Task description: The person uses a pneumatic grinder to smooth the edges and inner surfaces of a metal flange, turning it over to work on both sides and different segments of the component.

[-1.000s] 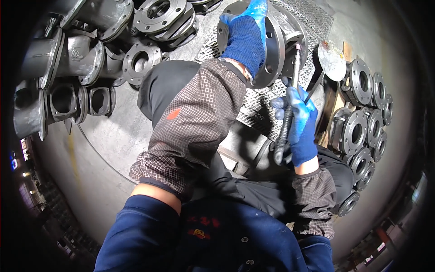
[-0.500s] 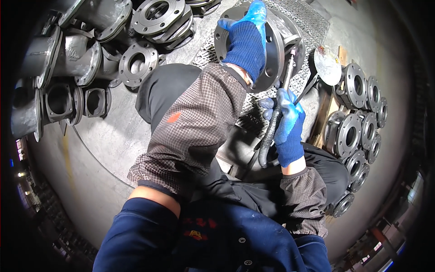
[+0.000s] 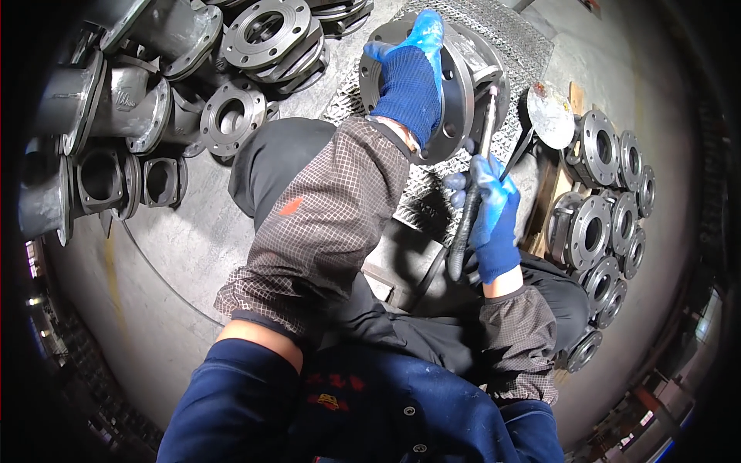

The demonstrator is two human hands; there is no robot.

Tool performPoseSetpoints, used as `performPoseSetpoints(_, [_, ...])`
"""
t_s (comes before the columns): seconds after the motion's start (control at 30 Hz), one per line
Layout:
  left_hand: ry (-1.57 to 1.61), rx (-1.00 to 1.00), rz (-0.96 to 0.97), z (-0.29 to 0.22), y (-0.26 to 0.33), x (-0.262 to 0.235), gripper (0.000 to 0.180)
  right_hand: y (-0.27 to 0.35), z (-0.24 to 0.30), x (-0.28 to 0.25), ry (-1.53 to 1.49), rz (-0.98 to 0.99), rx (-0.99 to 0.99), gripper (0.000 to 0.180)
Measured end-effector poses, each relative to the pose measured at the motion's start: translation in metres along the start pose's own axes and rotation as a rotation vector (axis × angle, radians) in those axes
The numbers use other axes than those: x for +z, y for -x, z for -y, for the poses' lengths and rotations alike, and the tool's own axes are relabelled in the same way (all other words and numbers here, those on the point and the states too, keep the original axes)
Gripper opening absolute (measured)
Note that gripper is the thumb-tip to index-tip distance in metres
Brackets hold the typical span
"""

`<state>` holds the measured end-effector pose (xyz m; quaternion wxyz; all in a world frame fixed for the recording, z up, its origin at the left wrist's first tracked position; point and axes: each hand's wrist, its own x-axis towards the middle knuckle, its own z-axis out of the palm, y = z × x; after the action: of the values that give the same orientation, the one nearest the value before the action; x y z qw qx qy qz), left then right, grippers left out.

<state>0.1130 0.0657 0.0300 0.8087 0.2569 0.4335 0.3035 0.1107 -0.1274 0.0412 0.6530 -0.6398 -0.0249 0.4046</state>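
Fingers of left hand (image 3: 413,77) draped over rim of round flanged casting (image 3: 463,85) at upper centre, steadying it; right hand (image 3: 490,220) fisted around rod-like tool (image 3: 477,170), tip near flange face.

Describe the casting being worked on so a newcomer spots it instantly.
Start at the perforated metal mat at top centre. On it stands a large flanged valve body, gripped by the blue-gloved left hand, while the right hand holds a slim tool against it. Unlike the stacked castings, it stands alone.
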Motion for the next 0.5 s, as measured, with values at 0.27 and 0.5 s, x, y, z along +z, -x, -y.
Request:
performPoseSetpoints(0.27, [0.076,0.052,0.192,0.006,-0.006,-0.018,0.047,0.021,0.018,-0.018,0.093,-0.026,-0.037,0.036])
performPoseSetpoints(0.5, [0.082,0.028,0.224,-0.002,-0.028,-0.027,0.044,0.053,0.013,-0.011,0.305,0.131,-0.109,0.039])
